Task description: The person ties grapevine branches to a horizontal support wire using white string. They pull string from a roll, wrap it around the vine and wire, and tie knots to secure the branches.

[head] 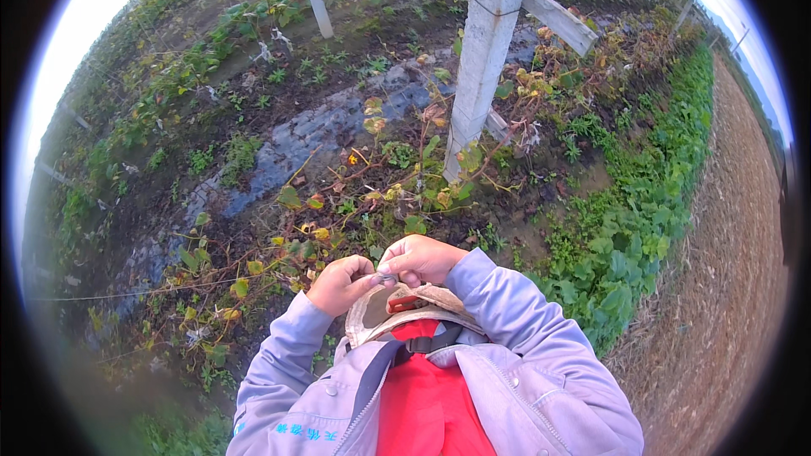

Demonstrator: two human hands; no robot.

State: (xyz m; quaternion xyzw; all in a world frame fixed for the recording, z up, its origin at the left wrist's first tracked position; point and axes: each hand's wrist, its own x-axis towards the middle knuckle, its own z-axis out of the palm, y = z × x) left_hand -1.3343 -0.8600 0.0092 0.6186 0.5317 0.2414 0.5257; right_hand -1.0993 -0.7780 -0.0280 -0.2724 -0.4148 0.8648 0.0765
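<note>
Both of my hands meet in front of my chest, fingertips close together. Between them is a small grey metal-looking item (385, 278), too small to name. My left hand (343, 283) pinches it with thumb and forefinger from the left. From the right, my right hand (421, 259) has its thumb and forefinger on the same item, the other fingers curled. Just below the hands, an open light-coloured cloth bag (361, 323) hangs at my chest, with a red-orange object (403, 304) inside. A thin wire (171, 289) runs in from the left towards my left hand; where it ends is unclear.
A concrete post (483, 57) with a crossbar (557, 18) and wire around it stands ahead. Yellowing vines (304, 234) spread before me over soil and dark plastic sheeting (285, 152). Leafy green plants (633, 253) and a straw-covered dirt strip (716, 266) lie to the right.
</note>
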